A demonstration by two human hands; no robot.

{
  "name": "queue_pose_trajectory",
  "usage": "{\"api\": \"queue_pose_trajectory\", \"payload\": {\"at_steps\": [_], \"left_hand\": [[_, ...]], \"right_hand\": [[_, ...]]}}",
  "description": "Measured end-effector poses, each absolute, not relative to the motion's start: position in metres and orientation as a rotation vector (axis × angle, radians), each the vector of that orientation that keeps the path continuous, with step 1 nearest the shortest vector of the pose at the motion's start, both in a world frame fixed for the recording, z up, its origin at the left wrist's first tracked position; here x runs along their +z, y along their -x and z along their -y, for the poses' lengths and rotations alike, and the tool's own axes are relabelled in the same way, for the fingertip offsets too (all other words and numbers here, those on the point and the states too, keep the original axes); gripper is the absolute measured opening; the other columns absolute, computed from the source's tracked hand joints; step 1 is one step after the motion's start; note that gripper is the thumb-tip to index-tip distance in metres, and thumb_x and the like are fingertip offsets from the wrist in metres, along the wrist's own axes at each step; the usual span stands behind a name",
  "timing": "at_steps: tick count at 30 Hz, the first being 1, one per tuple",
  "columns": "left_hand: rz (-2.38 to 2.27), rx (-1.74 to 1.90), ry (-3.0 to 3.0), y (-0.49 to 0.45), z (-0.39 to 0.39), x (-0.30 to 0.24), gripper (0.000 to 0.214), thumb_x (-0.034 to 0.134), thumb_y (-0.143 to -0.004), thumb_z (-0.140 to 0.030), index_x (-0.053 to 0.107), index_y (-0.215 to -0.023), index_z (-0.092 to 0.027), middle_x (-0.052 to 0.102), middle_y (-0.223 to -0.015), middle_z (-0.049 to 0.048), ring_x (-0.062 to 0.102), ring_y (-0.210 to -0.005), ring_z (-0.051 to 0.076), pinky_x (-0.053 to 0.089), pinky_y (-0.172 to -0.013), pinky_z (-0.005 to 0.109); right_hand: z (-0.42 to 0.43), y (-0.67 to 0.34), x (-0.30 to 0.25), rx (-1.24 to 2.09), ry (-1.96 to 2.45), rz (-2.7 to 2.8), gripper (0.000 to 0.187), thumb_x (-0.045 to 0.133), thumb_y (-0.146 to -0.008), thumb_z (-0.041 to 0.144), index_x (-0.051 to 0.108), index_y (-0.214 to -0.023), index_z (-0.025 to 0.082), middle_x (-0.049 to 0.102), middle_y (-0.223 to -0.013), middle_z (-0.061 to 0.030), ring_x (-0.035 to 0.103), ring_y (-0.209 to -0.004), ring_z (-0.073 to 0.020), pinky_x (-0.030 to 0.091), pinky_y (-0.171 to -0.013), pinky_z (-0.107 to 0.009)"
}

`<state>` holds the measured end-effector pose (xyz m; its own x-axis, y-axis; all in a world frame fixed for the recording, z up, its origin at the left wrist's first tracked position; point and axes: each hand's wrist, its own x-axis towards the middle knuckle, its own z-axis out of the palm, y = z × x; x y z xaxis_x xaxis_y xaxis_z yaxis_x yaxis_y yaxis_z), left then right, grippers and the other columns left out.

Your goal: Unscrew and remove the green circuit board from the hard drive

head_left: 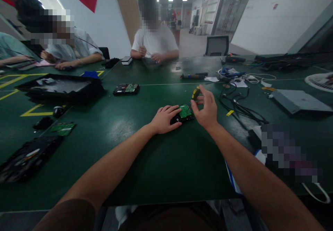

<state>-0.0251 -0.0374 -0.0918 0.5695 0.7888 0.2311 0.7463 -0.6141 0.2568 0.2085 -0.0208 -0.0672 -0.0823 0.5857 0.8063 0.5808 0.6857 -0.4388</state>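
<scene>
A small black hard drive with a green circuit board [184, 113] lies on the green table [145, 154] in front of me. My left hand [164, 119] rests on its left edge, fingers curled over it and pressing it down. My right hand [206, 109] hovers just right of the drive, fingers pinched round a screwdriver with a yellow and black handle [195, 93], which stands nearly upright over the board.
Another drive [126, 89] lies farther back left. A black tray [61, 87], a loose green board [63, 128] and dark parts sit at left. Black cables [239, 108], a grey box [299, 101] and tools lie at right. Two people sit across the table.
</scene>
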Motion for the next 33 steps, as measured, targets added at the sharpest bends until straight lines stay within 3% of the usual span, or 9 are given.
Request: {"api": "queue_pose_trajectory", "payload": {"at_steps": [8,14,19,25,33], "left_hand": [[-1.302,0.485,-2.668,0.0259,0.0377,-0.0903,0.076,0.055,-0.092,-0.063,0.038,-0.158,-0.03,0.038,-0.164,0.0045,0.037,-0.144,0.038,0.03,-0.116,0.059],[-1.303,0.491,-2.67,0.0253,0.0382,-0.0901,0.076,0.056,-0.091,-0.063,0.038,-0.158,-0.031,0.038,-0.164,0.0042,0.036,-0.144,0.038,0.03,-0.116,0.058],[-1.303,0.492,-2.674,0.0249,0.0385,-0.0905,0.076,0.055,-0.092,-0.063,0.039,-0.158,-0.03,0.038,-0.164,0.0045,0.037,-0.144,0.037,0.031,-0.116,0.058],[-1.309,0.492,-2.68,0.0254,0.0381,-0.0912,0.076,0.055,-0.091,-0.063,0.039,-0.158,-0.03,0.038,-0.164,0.0042,0.038,-0.143,0.037,0.031,-0.115,0.058],[-1.302,0.497,-2.685,0.0259,0.0377,-0.0914,0.076,0.056,-0.091,-0.063,0.038,-0.158,-0.031,0.039,-0.164,0.0046,0.038,-0.143,0.037,0.032,-0.115,0.058]], "right_hand": [[0.0216,-0.2083,-0.0666,-0.012,0.922,1.743,0.066,0.057,-0.094,0.021,0.036,-0.156,0.034,0.051,-0.134,-0.0111,0.067,-0.093,-0.0211,0.066,-0.078,-0.042],[0.02,-0.2088,-0.0682,-0.01,0.94,1.743,0.076,0.057,-0.093,0.022,0.025,-0.16,0.036,0.05,-0.135,-0.0122,0.067,-0.091,-0.0231,0.066,-0.076,-0.046],[0.0186,-0.2098,-0.0698,-0.014,0.955,1.745,0.074,0.06,-0.092,0.024,0.028,-0.158,0.035,0.049,-0.133,-0.0125,0.067,-0.088,-0.0228,0.066,-0.075,-0.049],[0.019,-0.2084,-0.0681,-0.032,0.943,1.73,0.068,0.06,-0.092,0.023,0.033,-0.154,0.029,0.05,-0.133,-0.0144,0.067,-0.092,-0.0222,0.066,-0.075,-0.044],[0.0195,-0.2085,-0.068,-0.016,0.979,1.719,0.071,0.061,-0.091,0.025,0.031,-0.155,0.031,0.05,-0.133,-0.0132,0.066,-0.087,-0.0212,0.066,-0.073,-0.044]]}}
